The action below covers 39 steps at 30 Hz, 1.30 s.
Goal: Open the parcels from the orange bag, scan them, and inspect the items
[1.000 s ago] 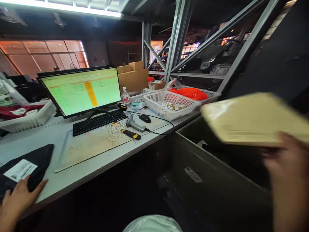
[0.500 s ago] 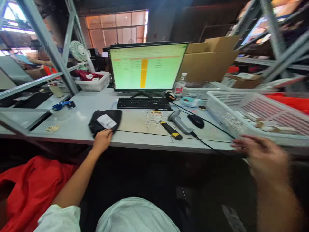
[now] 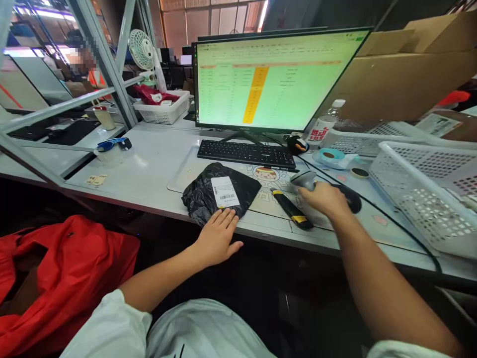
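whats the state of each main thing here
black parcel: lying label up, left hand on its near edge
scanner: gripped in right hand
utility knife: lying loose, blade unclear
monitor: on, showing a table
plastic bottle: upright, capped
white fan: upright, spinning unclear

Red characters (image 3: 318, 134) resembling 燃动 on the bottle (image 3: 328, 119) beyond the right hand (image 3: 327, 200), barcode (image 3: 227, 197) and illegible print on the label (image 3: 223, 186) just beyond the left hand (image 3: 216, 239), unreadable rows on the screen (image 3: 294, 82)
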{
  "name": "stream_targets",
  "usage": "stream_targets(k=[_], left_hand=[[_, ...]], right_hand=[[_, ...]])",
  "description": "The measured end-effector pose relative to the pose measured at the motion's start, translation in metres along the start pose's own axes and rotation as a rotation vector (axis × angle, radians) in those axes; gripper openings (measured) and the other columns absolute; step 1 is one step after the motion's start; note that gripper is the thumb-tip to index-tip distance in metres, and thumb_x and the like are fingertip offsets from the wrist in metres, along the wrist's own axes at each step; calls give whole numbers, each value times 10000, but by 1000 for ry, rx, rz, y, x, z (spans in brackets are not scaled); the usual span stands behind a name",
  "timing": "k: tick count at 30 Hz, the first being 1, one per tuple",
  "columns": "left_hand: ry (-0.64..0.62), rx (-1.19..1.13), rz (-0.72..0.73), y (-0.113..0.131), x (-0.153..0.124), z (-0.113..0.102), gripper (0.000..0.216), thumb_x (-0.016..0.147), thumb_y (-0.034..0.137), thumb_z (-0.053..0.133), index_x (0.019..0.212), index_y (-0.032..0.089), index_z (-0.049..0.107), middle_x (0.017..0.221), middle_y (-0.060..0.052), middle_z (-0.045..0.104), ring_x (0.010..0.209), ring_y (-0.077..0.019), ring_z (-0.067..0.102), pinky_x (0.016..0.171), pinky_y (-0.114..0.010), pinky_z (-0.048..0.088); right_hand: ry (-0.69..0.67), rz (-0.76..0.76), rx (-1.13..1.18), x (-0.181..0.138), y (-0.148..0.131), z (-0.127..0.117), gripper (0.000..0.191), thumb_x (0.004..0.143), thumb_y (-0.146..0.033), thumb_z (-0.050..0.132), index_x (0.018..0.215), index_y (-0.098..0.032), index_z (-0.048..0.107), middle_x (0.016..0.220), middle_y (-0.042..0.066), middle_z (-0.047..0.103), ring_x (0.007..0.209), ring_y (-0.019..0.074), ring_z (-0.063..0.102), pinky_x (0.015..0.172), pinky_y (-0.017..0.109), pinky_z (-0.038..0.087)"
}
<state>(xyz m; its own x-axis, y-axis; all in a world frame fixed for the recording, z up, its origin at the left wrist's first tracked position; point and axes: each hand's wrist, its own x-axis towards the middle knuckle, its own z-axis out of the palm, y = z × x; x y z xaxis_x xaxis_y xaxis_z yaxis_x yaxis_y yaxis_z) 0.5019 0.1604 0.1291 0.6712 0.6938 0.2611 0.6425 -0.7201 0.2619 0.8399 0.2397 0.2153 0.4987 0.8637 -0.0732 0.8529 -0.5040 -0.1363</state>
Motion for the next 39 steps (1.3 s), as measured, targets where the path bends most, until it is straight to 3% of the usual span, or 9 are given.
stream_targets(k=[4,7,12,16,21,27,32,36,39], left_hand=[[-43,8,-24,3,0,14,715,1026,496,530,1600,84,425,1690,-215,352,1592,-337,330,1318,-503,255],[-57,18,-36,5,0,17,732,1014,484,558,1607,81,412,1696,-209,341,1598,-344,314,1322,-498,242],[-64,14,-51,10,-2,15,769,1002,498,596,1613,73,403,1704,-193,336,1601,-340,309,1331,-489,243],[-8,-42,-34,0,-5,0,886,962,574,654,1674,182,301,1739,-154,264,1610,-322,293,1309,-493,314],[37,-89,6,-38,2,-29,1110,811,773,733,1684,252,287,1757,-150,200,1644,-361,151,1322,-588,249],[104,-51,-126,-72,16,-10,868,917,663,679,1634,259,402,1732,-126,301,1616,-358,265,1319,-631,220],[141,-35,-202,-74,19,9,713,955,587,648,1578,277,493,1686,-92,411,1581,-365,342,1306,-643,241],[144,-52,-204,-75,19,5,668,967,558,637,1568,300,502,1676,-75,433,1573,-352,363,1307,-627,244],[114,-60,-213,-75,19,2,669,970,553,633,1572,294,496,1679,-73,428,1578,-344,356,1312,-620,236]], right_hand=[[-305,-271,215,-22,-4,-57,538,886,-734,621,965,-206,688,767,104,682,599,217,620,513,344,492],[-512,-551,247,-45,-24,-84,633,761,-867,669,875,-244,653,670,31,603,524,158,523,434,286,400],[-471,-762,199,-60,-64,-86,597,776,-841,665,824,-246,646,640,4,574,574,154,546,485,258,427],[-325,-698,228,-34,-52,-61,499,872,-712,595,1019,-248,707,783,45,693,707,230,657,579,314,518],[50,-253,73,14,2,-6,517,943,-568,524,1203,-158,703,1106,188,754,1058,373,716,836,435,577],[140,48,-70,27,40,32,556,962,-489,465,1269,-85,690,1131,284,727,1078,428,716,873,529,580],[351,-102,-43,34,-6,12,538,1002,-374,379,1337,-70,671,1307,272,670,1260,390,629,1051,492,510],[146,-252,11,73,-66,16,490,999,-307,485,1458,-210,624,1310,141,719,1223,292,660,1036,372,510],[88,-226,11,101,-93,27,519,992,-267,538,1503,-196,583,1352,176,692,1255,310,646,1048,402,505]])
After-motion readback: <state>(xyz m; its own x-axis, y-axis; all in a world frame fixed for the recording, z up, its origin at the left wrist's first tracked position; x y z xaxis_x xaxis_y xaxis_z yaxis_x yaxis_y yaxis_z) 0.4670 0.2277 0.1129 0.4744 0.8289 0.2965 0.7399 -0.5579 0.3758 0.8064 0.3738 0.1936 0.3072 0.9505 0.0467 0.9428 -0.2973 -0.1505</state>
